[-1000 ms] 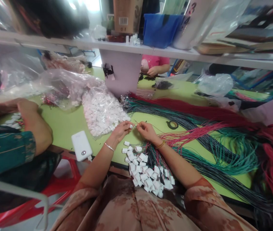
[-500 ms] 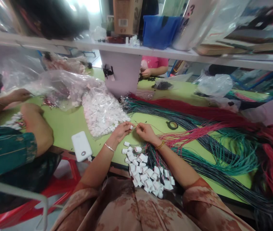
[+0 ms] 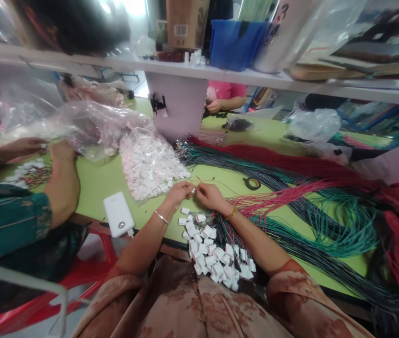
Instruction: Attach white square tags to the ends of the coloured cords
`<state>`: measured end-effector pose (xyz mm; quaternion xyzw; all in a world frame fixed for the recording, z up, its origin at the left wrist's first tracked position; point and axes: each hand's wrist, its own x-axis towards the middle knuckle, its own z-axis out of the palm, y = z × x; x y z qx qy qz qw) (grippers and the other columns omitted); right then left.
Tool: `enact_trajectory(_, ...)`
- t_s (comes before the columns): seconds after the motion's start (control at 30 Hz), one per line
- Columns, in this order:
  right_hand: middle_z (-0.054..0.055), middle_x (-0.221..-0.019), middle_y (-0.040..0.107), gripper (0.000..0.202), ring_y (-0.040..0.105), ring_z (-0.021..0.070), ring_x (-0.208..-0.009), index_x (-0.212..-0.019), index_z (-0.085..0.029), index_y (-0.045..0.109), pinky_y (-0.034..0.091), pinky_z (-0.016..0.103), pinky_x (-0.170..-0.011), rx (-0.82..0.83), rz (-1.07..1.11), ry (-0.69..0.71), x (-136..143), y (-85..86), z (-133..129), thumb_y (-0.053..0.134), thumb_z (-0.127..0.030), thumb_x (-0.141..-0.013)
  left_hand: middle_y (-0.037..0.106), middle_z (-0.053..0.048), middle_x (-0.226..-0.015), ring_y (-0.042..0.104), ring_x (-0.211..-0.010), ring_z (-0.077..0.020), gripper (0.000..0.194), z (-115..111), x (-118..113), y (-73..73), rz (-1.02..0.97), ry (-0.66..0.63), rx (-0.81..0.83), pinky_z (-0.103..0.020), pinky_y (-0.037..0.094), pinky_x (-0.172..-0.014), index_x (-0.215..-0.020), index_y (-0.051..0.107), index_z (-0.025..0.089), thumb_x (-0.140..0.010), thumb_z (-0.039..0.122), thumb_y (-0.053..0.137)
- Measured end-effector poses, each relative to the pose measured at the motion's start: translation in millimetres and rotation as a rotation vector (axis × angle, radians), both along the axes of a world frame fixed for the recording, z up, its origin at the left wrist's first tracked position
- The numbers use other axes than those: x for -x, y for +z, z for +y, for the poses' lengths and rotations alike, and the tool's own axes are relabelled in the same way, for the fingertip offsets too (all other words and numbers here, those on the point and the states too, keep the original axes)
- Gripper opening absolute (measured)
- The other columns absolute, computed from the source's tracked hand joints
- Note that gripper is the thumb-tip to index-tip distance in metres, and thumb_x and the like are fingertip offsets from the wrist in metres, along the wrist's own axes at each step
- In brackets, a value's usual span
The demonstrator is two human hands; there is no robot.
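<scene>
Between finger and thumb, my left hand pinches a small white connector housing. My right hand is closed right beside it, its fingertips at the housing; a thin red wire runs from there to the right. The wire's end is hidden by the fingers. Just below my hands lies a pile of white connectors with wires attached, reaching over the table's front edge. A clear plastic bag full of white housings rests beyond my left hand.
Bundles of red wires, green wires and dark wires spread across the right side. A roll of black tape and a white power bank lie on the table. At left, a co-worker's arm rests close by. Overhead runs a shelf.
My right hand has moved slightly left, closing up against my left hand and the housing. At left, the co-worker's hands have shifted, one arm moving to the right.
</scene>
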<state>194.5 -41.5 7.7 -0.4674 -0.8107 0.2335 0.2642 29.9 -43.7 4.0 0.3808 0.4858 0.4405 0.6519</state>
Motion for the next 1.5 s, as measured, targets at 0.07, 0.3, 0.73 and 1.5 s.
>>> enact_trajectory(0.07,0.002,-0.065,0.059,0.024,0.047,0.0119,-0.058,-0.071,-0.016,0.058,0.031,0.023,-0.057,0.021,0.048,-0.07,-3,-0.8,9,0.046,-0.03,-0.087,0.06,-0.002,-0.062,0.049,-0.051,-0.0065,0.011,1,3,1.1,0.01,-0.002,0.01,-0.02,0.037,-0.052,-0.074,0.065,0.011,-0.069,0.017,0.072)
enact_trajectory(0.3,0.011,-0.085,0.067,0.015,0.054,0.0173,-0.07,-0.083,-0.014,0.064,0.033,0.027,-0.063,0.077,-0.257,-0.375,-1,-4.0,41,0.054,-0.024,-0.082,0.063,-0.005,-0.067,0.05,-0.052,-0.0066,0.009,6,11,3.6,0.099,-0.016,0.014,-0.02,0.038,-0.052,-0.073,0.065,0.009,-0.07,0.017,0.07)
enact_trajectory(0.73,0.0,-0.066,0.057,0.019,0.047,0.0126,-0.06,-0.075,-0.017,0.056,0.036,0.024,-0.061,0.1,0.289,-0.12,-6,1.8,20,0.048,-0.033,-0.081,0.066,-0.006,-0.074,0.053,-0.057,-0.0064,0.008,4,8,5.0,-0.093,-0.003,0.038,-0.018,0.04,-0.054,-0.077,0.067,0.01,-0.071,0.014,0.07)
enact_trajectory(1.5,-0.003,-0.056,0.05,0.011,0.04,0.0101,-0.052,-0.067,-0.017,0.057,0.031,0.022,-0.053,0.077,0.217,-0.047,-4,6.1,-3,0.053,-0.026,-0.072,0.063,-0.003,-0.073,0.054,-0.058,-0.0059,0.011,2,8,7.2,-0.231,-0.015,0.108,-0.018,0.042,-0.058,-0.077,0.062,0.01,-0.071,0.012,0.071)
